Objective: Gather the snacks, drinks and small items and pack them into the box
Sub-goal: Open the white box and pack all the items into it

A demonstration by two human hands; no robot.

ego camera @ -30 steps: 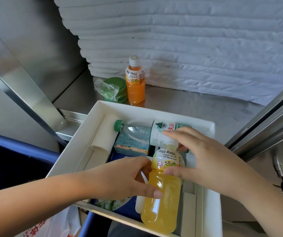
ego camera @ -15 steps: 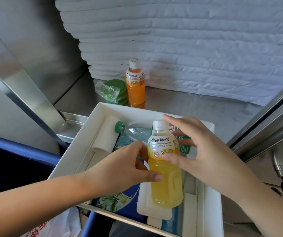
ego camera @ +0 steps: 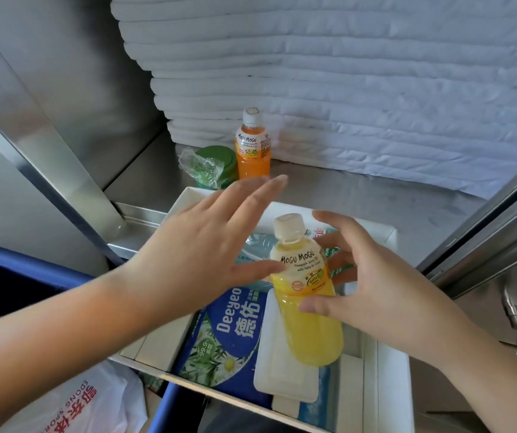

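Observation:
A yellow Mogu Mogu bottle (ego camera: 310, 323) stands slightly tilted in the white box (ego camera: 390, 379). My right hand (ego camera: 382, 295) grips it, thumb across its front and fingers behind the label. My left hand (ego camera: 201, 245) is off the bottle, its fingers straight and spread, stretched over the box's far edge towards an orange Mogu Mogu bottle (ego camera: 253, 151) standing on the counter. Beside that bottle lies a green lidded tub in clear plastic (ego camera: 210, 165). In the box lie a blue wipes pack (ego camera: 229, 339), a white tray (ego camera: 282, 379) and a water bottle (ego camera: 324, 235), mostly hidden.
The box rests at the edge of a steel counter (ego camera: 360, 198). White padded sheets (ego camera: 344, 89) are stacked against the back. Steel walls and rails close in left and right. A white bag with red print (ego camera: 79, 407) hangs below left.
My left hand let go of the yellow bottle, opened, and moved forward towards the orange bottle. The yellow bottle went from lying low to standing more upright in my right hand.

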